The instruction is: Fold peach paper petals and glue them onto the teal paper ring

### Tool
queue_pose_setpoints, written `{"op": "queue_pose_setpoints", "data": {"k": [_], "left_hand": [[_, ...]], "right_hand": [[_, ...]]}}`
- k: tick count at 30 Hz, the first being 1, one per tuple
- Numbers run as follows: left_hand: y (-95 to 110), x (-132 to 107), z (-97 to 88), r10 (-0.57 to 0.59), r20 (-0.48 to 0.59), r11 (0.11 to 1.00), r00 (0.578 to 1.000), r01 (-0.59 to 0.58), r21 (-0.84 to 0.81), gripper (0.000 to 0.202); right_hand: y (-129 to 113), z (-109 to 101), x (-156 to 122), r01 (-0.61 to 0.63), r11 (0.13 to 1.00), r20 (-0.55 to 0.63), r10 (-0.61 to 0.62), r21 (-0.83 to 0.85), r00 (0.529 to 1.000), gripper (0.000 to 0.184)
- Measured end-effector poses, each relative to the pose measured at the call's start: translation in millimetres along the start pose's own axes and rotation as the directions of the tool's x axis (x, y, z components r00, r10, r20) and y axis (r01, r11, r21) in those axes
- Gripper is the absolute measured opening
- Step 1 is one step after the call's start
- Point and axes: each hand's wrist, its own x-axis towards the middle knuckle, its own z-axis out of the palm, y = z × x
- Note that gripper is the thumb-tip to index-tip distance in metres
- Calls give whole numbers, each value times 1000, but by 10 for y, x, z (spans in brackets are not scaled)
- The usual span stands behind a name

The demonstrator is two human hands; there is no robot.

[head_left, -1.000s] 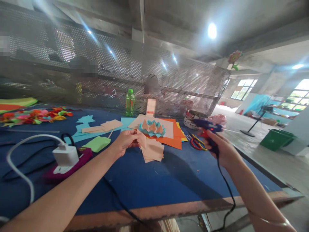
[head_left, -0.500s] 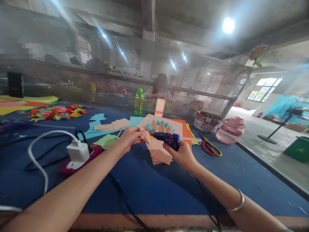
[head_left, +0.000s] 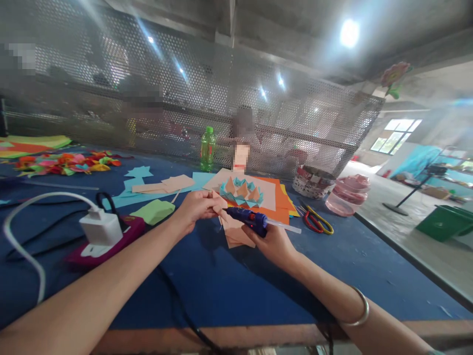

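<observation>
At the near left of the blue worktop sits one white plug adapter in one purple power strip. Farther in, the hands face each other: the left hand pinches one peach paper piece, and the right hand is wrapped around one dark-blue glue gun. The gun's long axis runs left to right, its tip pointing left, just beside the left fingers; whether it touches the paper, I cannot tell. Under the gun lie peach sheets, too overlapped to count. Just beyond, nearer the left hand, is one blue folded-paper ring, three peach points showing. Farther right stand one translucent pink jar and one patterned basket; farthest, one green plastic bottle.
</observation>
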Motion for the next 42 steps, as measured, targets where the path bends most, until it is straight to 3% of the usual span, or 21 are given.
{"op": "queue_pose_setpoints", "data": {"k": [11, 42], "left_hand": [[-37, 21, -6, 6, 45, 1000, 999, -6, 13, 12], [-19, 77, -54, 4, -21, 1000, 1000, -4, -5, 17]], "right_hand": [[-26, -10, 9, 15, 999, 20, -16, 48, 1000, 31], [-23, -14, -19, -7, 1000, 26, 7, 16, 1000, 32]]}}
